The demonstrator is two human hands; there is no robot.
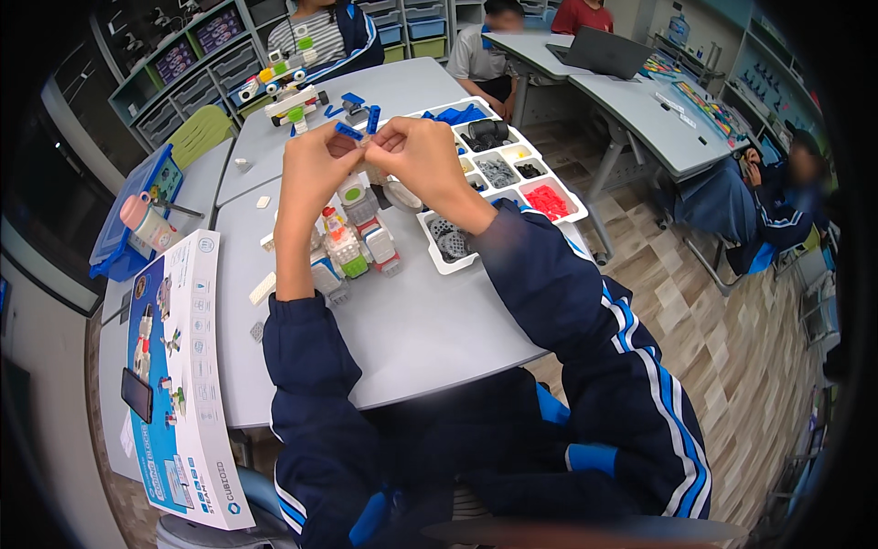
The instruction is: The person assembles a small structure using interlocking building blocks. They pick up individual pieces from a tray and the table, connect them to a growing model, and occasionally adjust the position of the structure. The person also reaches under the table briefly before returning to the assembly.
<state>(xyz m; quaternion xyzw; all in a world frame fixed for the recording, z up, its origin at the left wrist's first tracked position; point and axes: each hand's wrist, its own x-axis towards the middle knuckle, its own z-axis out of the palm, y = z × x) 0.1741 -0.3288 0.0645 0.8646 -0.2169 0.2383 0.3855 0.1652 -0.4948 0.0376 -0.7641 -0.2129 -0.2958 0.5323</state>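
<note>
Over the far middle of the table, my left hand (317, 166) and my right hand (422, 157) meet with fingertips pinched. Blue building pieces (348, 132) stick up between them; the point where the fingers grip is small and partly hidden. Just below my hands stands a model of white, green and red blocks (344, 245), its top partly covered by my fingers. To the right of my right hand, a white sorting tray (574, 216) holds red, grey, black and blue parts in its compartments.
Another block model on wheels (294, 106) stands at the far left, near a seated person. A large printed box (203, 366) with a phone (137, 395) on it lies left. Behind it are a pink bottle (139, 212) and a blue bin (119, 258). Loose white blocks (262, 289) lie beside the model.
</note>
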